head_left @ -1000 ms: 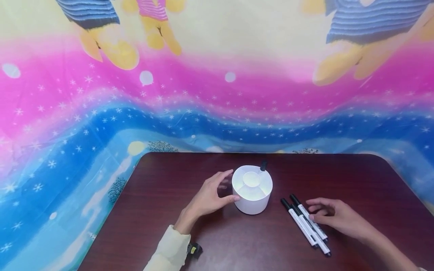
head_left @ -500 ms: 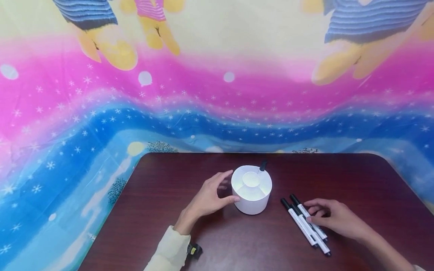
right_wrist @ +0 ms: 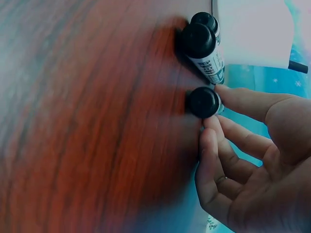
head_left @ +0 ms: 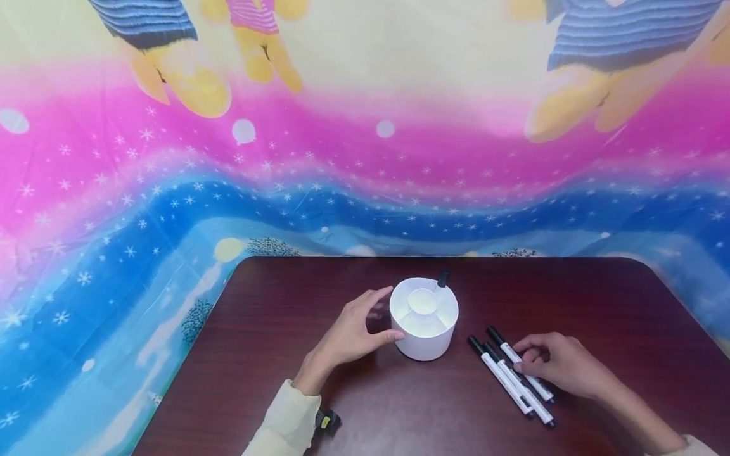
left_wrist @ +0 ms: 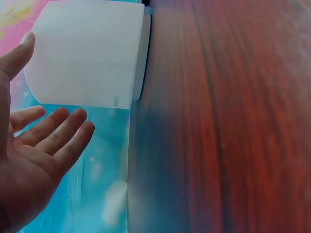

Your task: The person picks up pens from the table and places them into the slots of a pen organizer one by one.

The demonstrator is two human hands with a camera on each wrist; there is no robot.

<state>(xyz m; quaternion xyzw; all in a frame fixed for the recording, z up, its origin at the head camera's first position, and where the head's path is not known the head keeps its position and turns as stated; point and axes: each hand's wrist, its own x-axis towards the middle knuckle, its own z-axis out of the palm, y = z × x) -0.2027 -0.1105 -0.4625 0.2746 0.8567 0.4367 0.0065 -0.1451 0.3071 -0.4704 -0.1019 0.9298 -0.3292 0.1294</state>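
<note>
Since the earlier frame, two pens [head_left: 502, 379] have slid slightly left, parting from the right pen [head_left: 538, 386]. Left hand [head_left: 353, 329]: fingers loosely spread beside the holder [head_left: 423, 345], contact unclear; unbraced, it could slide if bumped. The two pens, right of the holder on the table [head_left: 399, 411], could roll if knocked. Right hand [head_left: 561, 364]: fingers pinch the right pen below its cap; an off-centre pinch might let it swing or slip.

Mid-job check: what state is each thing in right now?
White divided container, upright, open-topped
Black piece at its far rim, tilted
Rightmost marker, capped, pinched
Other two markers, capped, lying on the table
Left hand, fingers spread beside the container, contact unclear
Right hand, pinching the rightmost marker
</note>
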